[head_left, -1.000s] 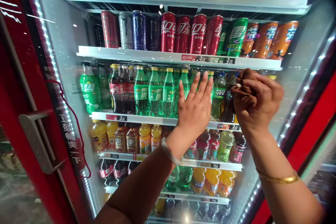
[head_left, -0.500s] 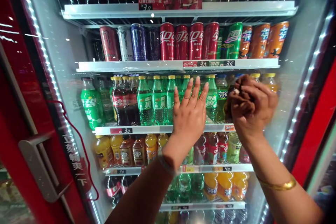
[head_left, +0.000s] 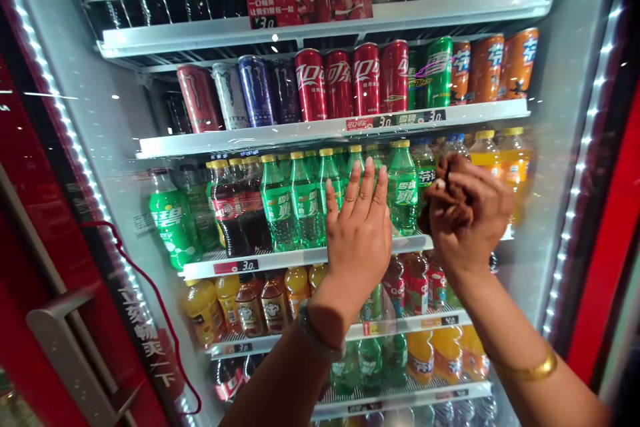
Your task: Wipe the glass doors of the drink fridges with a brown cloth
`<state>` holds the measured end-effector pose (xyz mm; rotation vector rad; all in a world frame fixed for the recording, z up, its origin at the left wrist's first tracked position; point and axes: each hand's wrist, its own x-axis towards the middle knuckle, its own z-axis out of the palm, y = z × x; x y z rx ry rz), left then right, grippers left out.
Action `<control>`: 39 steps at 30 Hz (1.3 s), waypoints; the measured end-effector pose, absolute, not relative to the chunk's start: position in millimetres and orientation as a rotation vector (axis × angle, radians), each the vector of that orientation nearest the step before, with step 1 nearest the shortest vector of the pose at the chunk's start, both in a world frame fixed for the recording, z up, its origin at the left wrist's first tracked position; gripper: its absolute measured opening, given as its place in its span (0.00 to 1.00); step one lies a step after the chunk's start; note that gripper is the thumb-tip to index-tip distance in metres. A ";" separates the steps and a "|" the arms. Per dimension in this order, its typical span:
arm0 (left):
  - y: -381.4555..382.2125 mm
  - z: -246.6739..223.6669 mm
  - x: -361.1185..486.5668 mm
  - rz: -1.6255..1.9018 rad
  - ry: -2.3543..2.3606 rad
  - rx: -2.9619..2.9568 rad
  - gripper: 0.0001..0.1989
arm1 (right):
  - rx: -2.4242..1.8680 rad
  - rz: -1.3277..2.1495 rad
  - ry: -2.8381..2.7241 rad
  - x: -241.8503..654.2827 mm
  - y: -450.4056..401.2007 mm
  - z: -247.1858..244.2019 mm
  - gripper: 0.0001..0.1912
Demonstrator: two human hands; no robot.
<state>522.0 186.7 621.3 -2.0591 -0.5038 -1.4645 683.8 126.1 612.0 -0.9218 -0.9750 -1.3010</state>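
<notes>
My left hand [head_left: 359, 230] lies flat with fingers outstretched, apparently against the glass door [head_left: 125, 113] of a lit drinks fridge. Behind it, green soda bottles [head_left: 280, 203] are partly covered. To its right, my right hand [head_left: 473, 227] is closed around a crumpled brown cloth [head_left: 453, 197], held up at the glass. Whether the cloth presses on the glass all over cannot be seen. A grey band [head_left: 320, 333] circles my left wrist, and a gold bangle [head_left: 530, 367] is on my right forearm.
Red cans [head_left: 367, 80] and orange cans [head_left: 520, 63] stand on the shelf above the hands. Lower shelves hold juice bottles [head_left: 203, 310] and orange soda bottles [head_left: 420, 353]. A metal handle [head_left: 80, 353] and a red cord [head_left: 150, 277] are at the left.
The view has tilted and shifted, so the shelves now slope. Both hands sit slightly lower in the picture; the right still grips the cloth and the left stays flat.
</notes>
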 end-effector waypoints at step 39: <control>188.3 652.7 518.1 -1.162 0.104 -1.857 0.17 | -0.857 -0.856 -1.260 660.8 127.8 619.1 0.23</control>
